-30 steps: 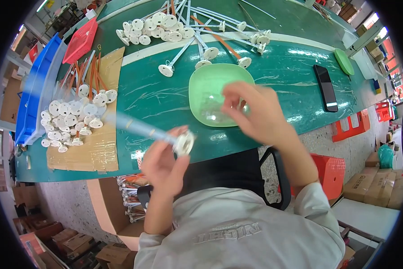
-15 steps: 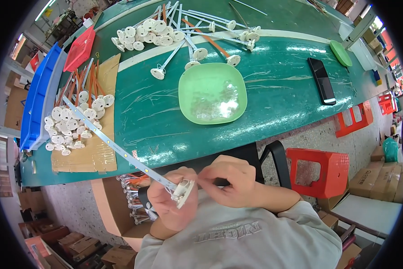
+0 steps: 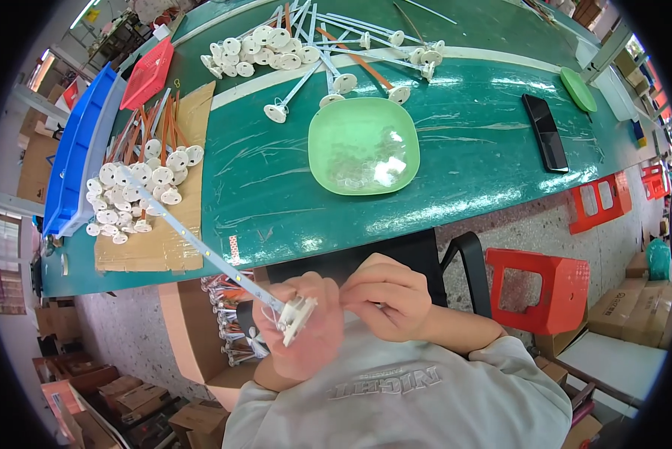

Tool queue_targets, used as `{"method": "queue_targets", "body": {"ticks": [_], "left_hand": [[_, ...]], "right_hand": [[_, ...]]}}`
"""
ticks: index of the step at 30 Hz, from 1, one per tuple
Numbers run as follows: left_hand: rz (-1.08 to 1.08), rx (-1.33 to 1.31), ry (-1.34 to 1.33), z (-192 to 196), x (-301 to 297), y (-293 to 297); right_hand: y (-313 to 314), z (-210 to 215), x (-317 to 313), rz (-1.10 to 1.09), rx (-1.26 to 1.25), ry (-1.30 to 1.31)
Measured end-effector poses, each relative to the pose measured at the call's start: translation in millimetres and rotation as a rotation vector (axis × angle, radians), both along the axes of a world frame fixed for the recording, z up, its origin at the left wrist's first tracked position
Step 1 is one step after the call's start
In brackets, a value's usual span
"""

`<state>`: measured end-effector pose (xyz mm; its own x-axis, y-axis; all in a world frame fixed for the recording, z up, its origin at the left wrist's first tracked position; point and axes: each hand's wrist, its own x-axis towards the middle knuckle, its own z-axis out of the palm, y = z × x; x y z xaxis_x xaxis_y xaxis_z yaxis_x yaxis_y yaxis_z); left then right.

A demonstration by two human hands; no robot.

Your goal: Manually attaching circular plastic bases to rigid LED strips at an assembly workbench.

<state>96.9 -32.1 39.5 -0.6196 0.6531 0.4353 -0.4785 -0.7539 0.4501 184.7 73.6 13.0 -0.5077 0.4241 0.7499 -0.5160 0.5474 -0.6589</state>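
Seen from above, a person sits at the near edge of a green table (image 3: pixel 471 142), both hands drawn in close to the chest, below the table edge. The left hand (image 3: pixel 306 337) grips the white disc end of a long white rod (image 3: pixel 201 247), which slants up and left over the table edge toward a cardboard sheet (image 3: pixel 156 247). The right hand (image 3: pixel 388 295) pinches with its fingertips just beside the disc; what it pinches is too small to tell.

Bare green surface lies between the cardboard and a light green dish (image 3: pixel 364 146). A black phone (image 3: pixel 545 131) lies right of the dish, well apart. A blue bin (image 3: pixel 78 150) lines the left edge; brown cartons (image 3: pixel 620 307) sit on the floor right.

Half a second ago the hands sat slightly lower.
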Motion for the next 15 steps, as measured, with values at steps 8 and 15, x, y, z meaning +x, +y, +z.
{"method": "queue_targets", "body": {"ticks": [8, 15], "left_hand": [[0.196, -0.144, 0.096, -12, -2, -3], [0.249, -0.256, 0.133, -45, -23, -13]], "right_hand": [[8, 8, 12, -0.061, -0.010, -0.068], [18, 11, 5, -0.134, 0.072, -0.148]]}}
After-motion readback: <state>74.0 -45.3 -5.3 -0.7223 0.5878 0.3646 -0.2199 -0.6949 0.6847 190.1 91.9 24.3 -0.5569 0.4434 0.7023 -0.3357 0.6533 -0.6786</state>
